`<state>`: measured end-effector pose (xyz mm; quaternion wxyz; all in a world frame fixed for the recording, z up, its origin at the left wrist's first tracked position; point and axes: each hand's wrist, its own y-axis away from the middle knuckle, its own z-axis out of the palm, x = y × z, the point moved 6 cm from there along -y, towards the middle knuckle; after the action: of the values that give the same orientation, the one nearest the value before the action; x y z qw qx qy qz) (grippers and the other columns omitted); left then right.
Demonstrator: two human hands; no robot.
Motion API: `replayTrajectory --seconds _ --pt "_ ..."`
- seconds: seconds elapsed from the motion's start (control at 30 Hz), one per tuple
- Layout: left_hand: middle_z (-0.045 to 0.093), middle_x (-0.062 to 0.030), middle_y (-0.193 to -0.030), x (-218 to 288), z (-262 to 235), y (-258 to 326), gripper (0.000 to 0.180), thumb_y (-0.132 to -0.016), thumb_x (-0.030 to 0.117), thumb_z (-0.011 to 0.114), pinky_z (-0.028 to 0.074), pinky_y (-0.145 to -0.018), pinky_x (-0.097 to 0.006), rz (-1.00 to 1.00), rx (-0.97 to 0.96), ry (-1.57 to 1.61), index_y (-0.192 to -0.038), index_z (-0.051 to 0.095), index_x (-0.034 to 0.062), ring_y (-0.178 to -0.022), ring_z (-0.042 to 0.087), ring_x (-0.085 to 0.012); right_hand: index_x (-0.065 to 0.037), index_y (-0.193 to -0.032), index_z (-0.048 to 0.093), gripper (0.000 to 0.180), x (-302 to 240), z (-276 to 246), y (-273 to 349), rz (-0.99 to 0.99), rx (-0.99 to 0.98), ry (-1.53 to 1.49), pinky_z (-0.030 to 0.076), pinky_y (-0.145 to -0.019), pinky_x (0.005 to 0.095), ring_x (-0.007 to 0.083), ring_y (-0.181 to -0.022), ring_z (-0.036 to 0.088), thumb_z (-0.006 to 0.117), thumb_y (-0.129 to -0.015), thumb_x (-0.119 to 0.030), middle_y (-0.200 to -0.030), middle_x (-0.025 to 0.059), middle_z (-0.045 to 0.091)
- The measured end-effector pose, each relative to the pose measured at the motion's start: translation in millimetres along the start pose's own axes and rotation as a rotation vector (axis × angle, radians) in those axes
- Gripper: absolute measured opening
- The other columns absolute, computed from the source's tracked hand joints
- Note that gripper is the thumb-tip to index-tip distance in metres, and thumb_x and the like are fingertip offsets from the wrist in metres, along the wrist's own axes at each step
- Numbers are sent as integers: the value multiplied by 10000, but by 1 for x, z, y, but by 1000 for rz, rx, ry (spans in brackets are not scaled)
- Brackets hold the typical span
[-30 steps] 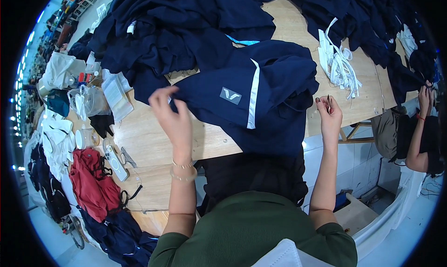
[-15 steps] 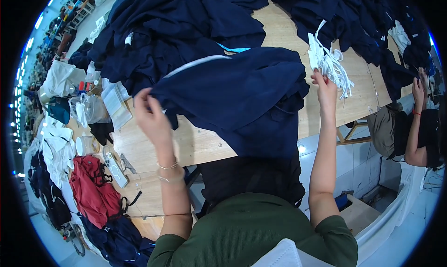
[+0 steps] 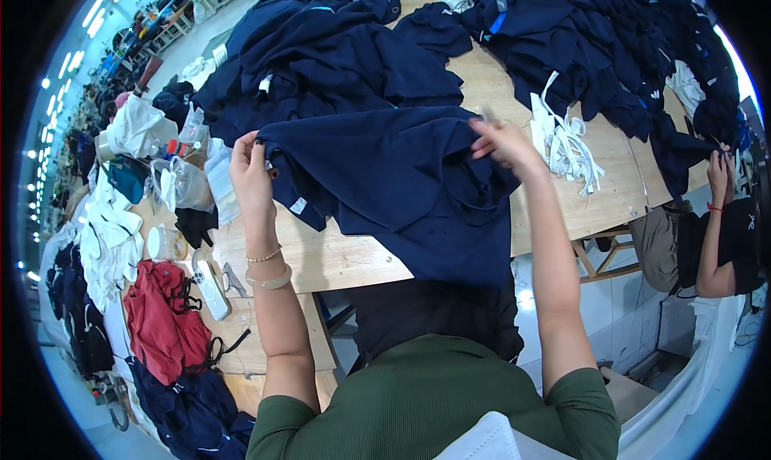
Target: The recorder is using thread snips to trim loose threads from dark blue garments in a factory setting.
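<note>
A navy blue garment (image 3: 377,171) spreads across the near edge of the table, its lower part hanging toward my lap. My left hand (image 3: 252,175) pinches its upper left corner and lifts it. A small white label shows on the fabric below that hand. Over the upper right end of the garment is my right hand (image 3: 507,145), its fingers pointing left. Motion blurs them, with a faint grey smear above, so I cannot make out whether they hold anything. To the right of that hand lies a bundle of white strips (image 3: 569,151).
Navy garments pile up at the far left (image 3: 337,67) and far right (image 3: 562,42). On the left are plastic bags (image 3: 181,183), a phone (image 3: 211,291), a red bag (image 3: 165,319) and white cloth (image 3: 104,235). Another person's hands (image 3: 719,167) hold navy cloth at the right.
My right hand has moved left from the white strips to the garment's right end. My left hand has risen slightly and closed on the garment's corner. The view has shifted a little.
</note>
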<state>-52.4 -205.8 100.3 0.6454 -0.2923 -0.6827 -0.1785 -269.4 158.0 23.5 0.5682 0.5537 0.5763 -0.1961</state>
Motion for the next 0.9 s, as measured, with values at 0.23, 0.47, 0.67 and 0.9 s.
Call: replayTrajectory --seconds 0.23,0.47,0.67,0.9 --pt "588 51 -872 14 7 -3 154 -988 188 505 420 -552 -173 -73 -9 171 -1072 594 93 -715 517 -13 -148 -692 472 369 17 84 -35 30 53 -492 213 -373 251 59 -394 317 821 -733 -264 -565 -51 426" --pt "592 17 -859 26 -49 -31 166 -962 111 515 523 -620 -229 27 48 374 -1107 580 63 -721 550 -49 -158 -791 449 326 -54 55 -26 -256 24 -804 249 -374 243 76 -394 355 771 -752 -132 -562 -60 390" --pt "629 -145 -1026 141 -106 -53 184 -952 34 473 538 -913 -402 423 29 664 -1097 547 -53 -907 631 -232 -107 -924 672 108 -185 -121 103 -945 110 -815 319 -500 221 51 -544 423 734 -840 -138 -777 -34 624" --pt "574 -284 -1160 246 -109 2 281 -1001 48 347 424 -1084 -511 791 120 1003 -1096 500 -168 -1145 568 -361 -70 -1062 714 198 -205 -203 257 -1485 545 -217 314 -608 209 48 -701 492 669 -907 -183 -960 -3 668"
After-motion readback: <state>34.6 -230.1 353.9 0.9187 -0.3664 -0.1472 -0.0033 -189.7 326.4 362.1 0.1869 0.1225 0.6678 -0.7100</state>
